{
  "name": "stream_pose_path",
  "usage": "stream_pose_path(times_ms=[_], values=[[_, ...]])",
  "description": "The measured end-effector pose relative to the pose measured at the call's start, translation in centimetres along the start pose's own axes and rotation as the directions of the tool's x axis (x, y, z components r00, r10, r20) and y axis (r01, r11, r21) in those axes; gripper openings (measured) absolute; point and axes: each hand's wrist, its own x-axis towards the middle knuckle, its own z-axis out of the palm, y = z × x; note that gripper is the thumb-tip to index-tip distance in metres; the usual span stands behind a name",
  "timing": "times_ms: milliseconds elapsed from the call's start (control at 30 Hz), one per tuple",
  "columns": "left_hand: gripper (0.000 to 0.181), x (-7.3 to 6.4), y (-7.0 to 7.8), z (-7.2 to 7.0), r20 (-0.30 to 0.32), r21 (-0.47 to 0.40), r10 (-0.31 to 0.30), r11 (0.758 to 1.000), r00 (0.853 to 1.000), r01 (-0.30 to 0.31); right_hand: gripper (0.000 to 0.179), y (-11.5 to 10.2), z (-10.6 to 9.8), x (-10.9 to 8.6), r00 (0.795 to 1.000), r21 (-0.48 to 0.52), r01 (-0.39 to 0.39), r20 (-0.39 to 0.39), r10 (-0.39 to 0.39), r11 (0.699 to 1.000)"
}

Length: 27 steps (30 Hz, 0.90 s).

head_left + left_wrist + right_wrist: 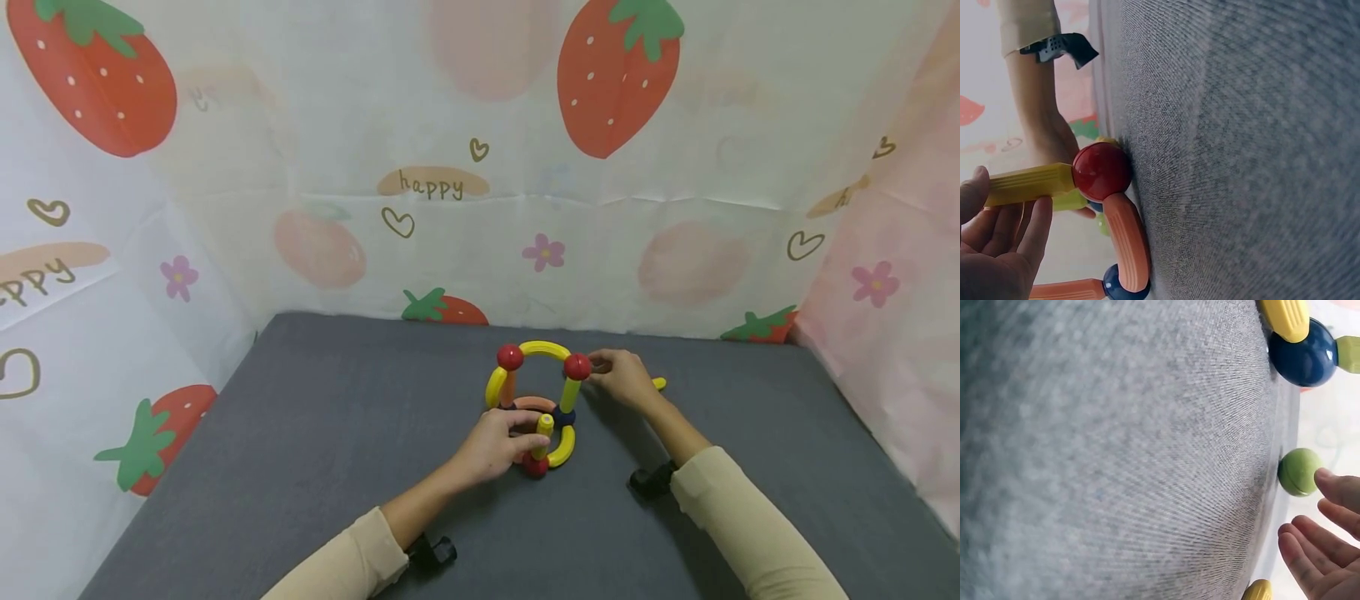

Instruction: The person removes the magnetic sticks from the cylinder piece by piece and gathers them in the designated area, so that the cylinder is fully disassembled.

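My left hand [498, 442] pinches an upright yellow rod [1030, 182] between thumb and fingers. The rod's lower end meets a red ball [1102, 172] at the near corner of a ball-and-rod frame. A curved orange piece [1127, 240] runs from that ball to a blue ball [1124, 279]. At the frame's far right, a lime rod [571, 394] stands on a dark blue ball [564, 417] and bears a red ball [577, 367]. Just right of it is my right hand [622, 379], fingers extended. Its thumb is close to a green ball [1299, 472] on the table; contact is unclear.
Atop the frame, a curved yellow piece [546, 347] joins two red balls. A loose yellow piece [659, 383] lies beyond my right hand. The grey table [337, 400] ends at a strawberry-printed cloth [337, 167] behind and at the sides.
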Motion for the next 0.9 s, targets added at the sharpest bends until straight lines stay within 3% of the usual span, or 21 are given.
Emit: stream_pose_path(times_ms=[367,567,900], values=[[0.030,0.1,-0.2,0.2,-0.006,-0.009,0.021,1.000,1.000,-0.021,0.031,-0.4,-0.3,-0.3,1.000,0.036,-0.001,0.016,0.000,0.999],[0.031,0.1,-0.2,0.2,0.001,-0.019,-0.001,1.000,1.000,0.001,0.035,-0.7,-0.7,-0.8,1.000,0.039,-0.017,0.010,0.017,0.999],[0.032,0.2,-0.3,0.2,0.002,-0.069,-0.065,0.996,0.998,0.065,0.039,-2.0,-2.8,-4.7,0.999,0.073,0.007,-0.032,-0.005,0.997]])
